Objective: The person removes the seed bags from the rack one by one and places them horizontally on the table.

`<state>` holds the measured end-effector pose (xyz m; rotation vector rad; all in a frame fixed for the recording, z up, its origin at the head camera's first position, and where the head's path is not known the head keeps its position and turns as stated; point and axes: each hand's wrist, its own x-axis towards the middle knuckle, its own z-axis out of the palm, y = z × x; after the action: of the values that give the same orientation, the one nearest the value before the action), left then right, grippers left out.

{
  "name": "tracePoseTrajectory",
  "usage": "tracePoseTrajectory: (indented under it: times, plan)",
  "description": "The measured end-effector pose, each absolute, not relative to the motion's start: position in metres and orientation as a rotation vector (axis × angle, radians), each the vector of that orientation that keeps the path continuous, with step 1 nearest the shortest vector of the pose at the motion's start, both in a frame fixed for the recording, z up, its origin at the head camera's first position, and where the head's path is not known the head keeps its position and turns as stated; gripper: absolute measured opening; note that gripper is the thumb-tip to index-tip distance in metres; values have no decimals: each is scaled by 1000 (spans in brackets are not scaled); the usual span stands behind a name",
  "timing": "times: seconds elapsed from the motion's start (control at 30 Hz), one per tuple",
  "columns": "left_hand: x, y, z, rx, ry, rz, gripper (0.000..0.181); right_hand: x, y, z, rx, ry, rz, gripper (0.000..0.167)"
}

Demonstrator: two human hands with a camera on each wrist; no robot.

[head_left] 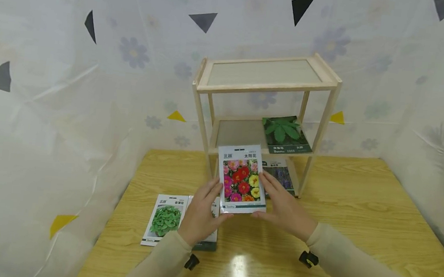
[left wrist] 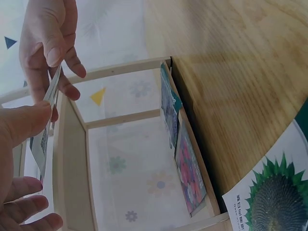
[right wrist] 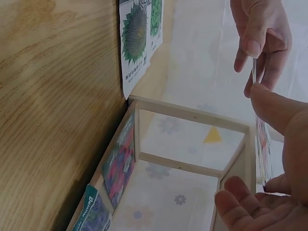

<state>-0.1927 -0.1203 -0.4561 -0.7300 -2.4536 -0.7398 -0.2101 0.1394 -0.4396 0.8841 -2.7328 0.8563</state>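
A seed packet (head_left: 241,180) with red, pink and yellow flowers is held up in front of the small wooden shelf rack (head_left: 267,88). My left hand (head_left: 200,212) grips its left edge between thumb and fingers. On the right edge, my right hand (head_left: 289,209) pinches it the same way. Both wrist views show the packet (left wrist: 46,122) nearly edge-on, with thumbs on one face and fingers behind. A green-leaf packet (head_left: 286,133) lies on the rack's middle shelf, at the right. Below it, a purple-flower packet (head_left: 282,175) and a pink-red flower packet (right wrist: 120,166) lie on the bottom shelf.
Left of the rack, a leafy green packet (head_left: 166,220) lies on the wooden table (head_left: 368,206). Beside it, partly behind my left hand, is a packet with a spiky green flower head (right wrist: 134,36). Patterned sheeting (head_left: 129,103) hangs behind and at both sides.
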Motion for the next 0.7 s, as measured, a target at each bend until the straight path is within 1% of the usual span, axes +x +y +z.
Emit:
tracePoseTrajectory:
  times: [0.2,0.33,0.47,0.7]
  plan:
    - [-185,-122,-461,-762,-2442,-718,82,-204,142,-450,942,-2686,772,105]
    - [-182,-124,-466,-763,-2460,-689,78,-204,146,-461,977,-2618,588,105]
    - [-180,-123,-468,-753,-2494,-642,74,-205,148,-470,957,-2585,418,105]
    - [-178,-123,-473,-729,-2569,-568,72,-203,150,-474,959,-2541,255,102]
